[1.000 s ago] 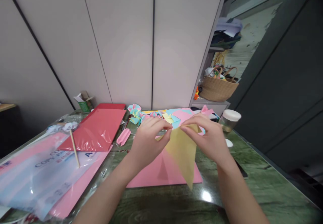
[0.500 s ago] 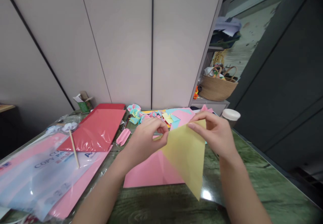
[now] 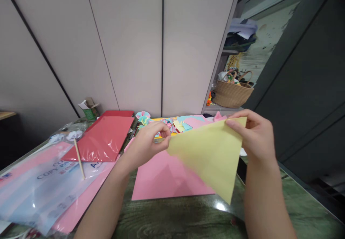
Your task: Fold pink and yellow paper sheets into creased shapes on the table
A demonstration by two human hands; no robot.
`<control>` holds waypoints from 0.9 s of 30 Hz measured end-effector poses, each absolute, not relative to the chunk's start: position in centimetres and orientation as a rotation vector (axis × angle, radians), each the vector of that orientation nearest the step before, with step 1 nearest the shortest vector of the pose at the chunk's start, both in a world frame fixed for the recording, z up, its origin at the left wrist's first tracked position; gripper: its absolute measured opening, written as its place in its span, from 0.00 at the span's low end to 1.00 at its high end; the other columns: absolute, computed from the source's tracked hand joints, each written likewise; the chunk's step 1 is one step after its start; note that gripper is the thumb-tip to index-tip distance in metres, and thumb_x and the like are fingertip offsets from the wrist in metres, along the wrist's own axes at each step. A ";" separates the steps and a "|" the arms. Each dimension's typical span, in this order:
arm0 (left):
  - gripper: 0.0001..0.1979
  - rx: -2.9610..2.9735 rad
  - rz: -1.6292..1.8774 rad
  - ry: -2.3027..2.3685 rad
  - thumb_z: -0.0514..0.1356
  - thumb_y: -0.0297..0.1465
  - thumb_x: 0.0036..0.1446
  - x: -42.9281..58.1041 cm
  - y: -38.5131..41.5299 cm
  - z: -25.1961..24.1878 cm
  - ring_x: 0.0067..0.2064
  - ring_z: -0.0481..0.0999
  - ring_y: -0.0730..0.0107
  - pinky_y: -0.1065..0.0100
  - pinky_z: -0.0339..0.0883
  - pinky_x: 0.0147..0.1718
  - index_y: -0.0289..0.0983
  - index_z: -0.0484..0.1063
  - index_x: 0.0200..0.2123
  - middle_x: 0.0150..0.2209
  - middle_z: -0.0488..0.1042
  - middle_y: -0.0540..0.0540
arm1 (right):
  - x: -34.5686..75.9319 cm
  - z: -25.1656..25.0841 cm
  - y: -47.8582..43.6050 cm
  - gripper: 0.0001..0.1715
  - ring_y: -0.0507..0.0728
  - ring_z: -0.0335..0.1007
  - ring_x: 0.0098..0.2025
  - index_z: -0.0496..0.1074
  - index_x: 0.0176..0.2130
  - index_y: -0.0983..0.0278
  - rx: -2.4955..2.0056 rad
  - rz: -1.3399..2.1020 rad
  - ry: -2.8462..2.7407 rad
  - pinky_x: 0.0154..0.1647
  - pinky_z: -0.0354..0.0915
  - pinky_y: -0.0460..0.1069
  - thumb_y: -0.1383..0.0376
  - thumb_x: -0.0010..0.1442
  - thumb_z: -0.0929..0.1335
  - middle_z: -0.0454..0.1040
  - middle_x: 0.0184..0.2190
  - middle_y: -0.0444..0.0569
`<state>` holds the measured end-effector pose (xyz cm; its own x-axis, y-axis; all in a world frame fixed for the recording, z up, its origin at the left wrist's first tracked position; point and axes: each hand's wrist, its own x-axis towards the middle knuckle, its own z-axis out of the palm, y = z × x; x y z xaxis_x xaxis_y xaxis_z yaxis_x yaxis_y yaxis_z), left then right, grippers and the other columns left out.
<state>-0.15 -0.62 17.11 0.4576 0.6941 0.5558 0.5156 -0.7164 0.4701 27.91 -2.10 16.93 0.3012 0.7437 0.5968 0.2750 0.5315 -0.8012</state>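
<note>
A sheet of yellow paper (image 3: 207, 153) hangs between my two hands, its lower corner pointing down toward the table. My left hand (image 3: 149, 142) pinches the sheet's left end between thumb and fingers. At the upper right corner, my right hand (image 3: 252, 133) grips the paper with the thumb in front and the fingers behind. Beneath it a pink sheet (image 3: 167, 181) lies flat on the table, partly covered from view by the yellow one.
A clear copy-paper bag (image 3: 48, 185) with a wooden stick (image 3: 79, 160) on it lies at left, beside red paper (image 3: 107, 138). Folded paper pieces (image 3: 144, 117) sit at the back. A woven basket (image 3: 233, 93) stands on the right shelf; a small green box (image 3: 91, 112) is back left.
My right hand has moved right and slightly up, and my left hand a little left. The yellow paper is now spread wider between them.
</note>
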 end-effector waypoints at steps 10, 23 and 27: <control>0.05 2.417 1.048 1.139 0.53 0.30 0.55 -2.9 0.8 17.6 0.31 0.69 0.71 0.70 0.62 0.31 0.39 0.65 0.27 0.28 0.70 0.51 | 29.9 17.0 -1.0 0.11 0.50 0.65 0.19 0.72 0.27 0.61 -0.999 0.442 -1.108 0.17 0.60 0.45 0.63 0.43 0.75 0.71 0.21 0.41; 0.07 1.953 1.522 1.034 0.62 0.35 0.51 -0.3 1.4 15.8 0.38 0.75 0.65 0.67 0.68 0.34 0.38 0.72 0.30 0.34 0.76 0.47 | 26.9 15.7 1.2 0.12 0.53 0.68 0.25 0.68 0.31 0.59 -0.980 0.548 -1.349 0.24 0.64 0.48 0.58 0.48 0.71 0.72 0.27 0.44; 0.03 2.165 1.439 1.087 0.60 0.31 0.53 0.4 1.3 15.7 0.35 0.75 0.68 0.67 0.67 0.36 0.39 0.73 0.28 0.31 0.77 0.50 | 25.9 16.2 0.2 0.09 0.59 0.69 0.42 0.71 0.36 0.59 -1.192 0.080 -1.648 0.45 0.62 0.56 0.62 0.51 0.70 0.75 0.38 0.47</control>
<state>0.39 1.26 15.65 0.2020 0.7400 0.6415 0.4150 -0.6580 0.6284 25.90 0.17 16.15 0.0483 0.7218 0.6904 0.6516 0.5011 -0.5695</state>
